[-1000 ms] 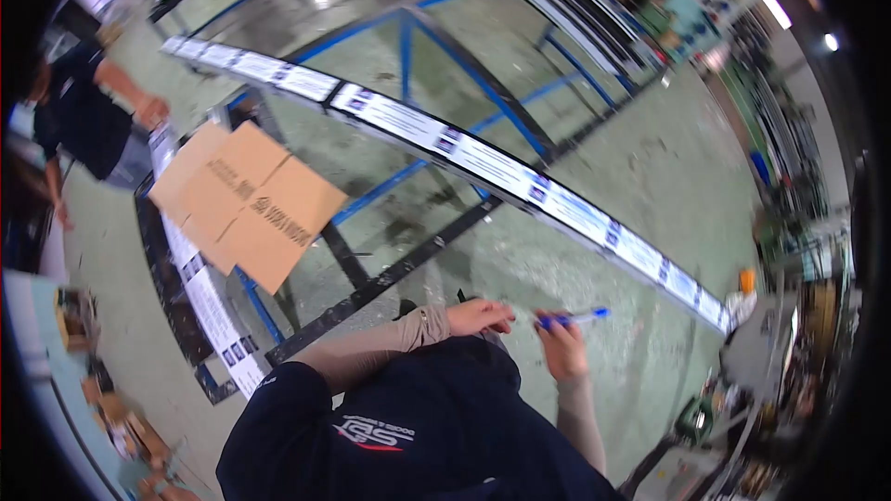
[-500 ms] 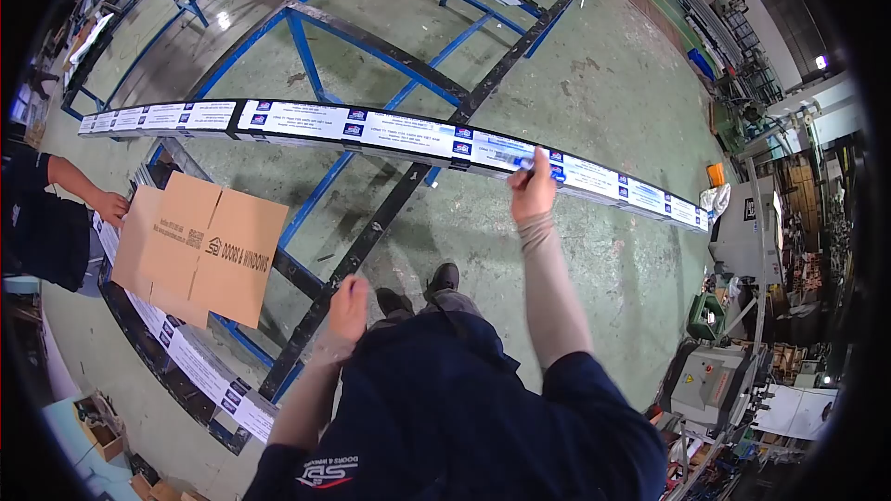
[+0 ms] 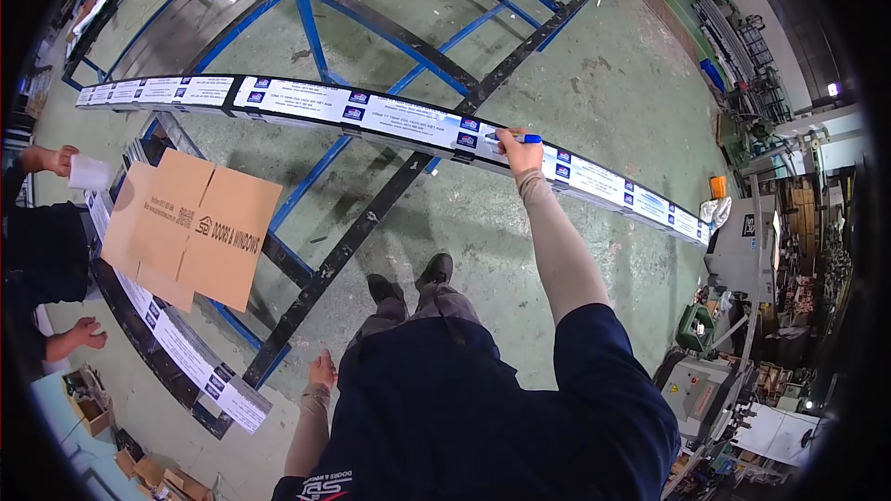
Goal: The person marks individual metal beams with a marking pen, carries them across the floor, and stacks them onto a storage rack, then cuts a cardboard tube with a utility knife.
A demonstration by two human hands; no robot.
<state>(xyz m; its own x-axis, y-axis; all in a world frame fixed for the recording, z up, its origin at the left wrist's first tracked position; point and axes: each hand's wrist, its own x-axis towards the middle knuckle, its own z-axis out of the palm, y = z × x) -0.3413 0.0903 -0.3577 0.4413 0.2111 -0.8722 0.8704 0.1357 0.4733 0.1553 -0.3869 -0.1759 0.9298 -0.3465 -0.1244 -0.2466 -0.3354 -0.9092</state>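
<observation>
My right hand (image 3: 525,156) is closed around a marker with a blue end (image 3: 529,139). Its writing end points left, right over the printed wrapping of a long profile bundle (image 3: 399,125). This bundle lies across the metal frame and carries white film with dark blue logos. Down beside my leg, my left hand (image 3: 322,370) hangs with loosely bent fingers and nothing visible in it. It is well apart from the bundle.
At the left, another person's hand (image 3: 63,161) holds a white roll (image 3: 90,173). A flat cardboard piece (image 3: 195,227) rests over a second wrapped bundle (image 3: 190,353). The blue and black metal frame (image 3: 371,209) spans the floor. Machines (image 3: 696,385) stand at right.
My right hand has moved slightly left and up, bringing the marker over the bundle's film. My left hand has dropped toward my side. The other person's hand has left the cardboard and holds the roll.
</observation>
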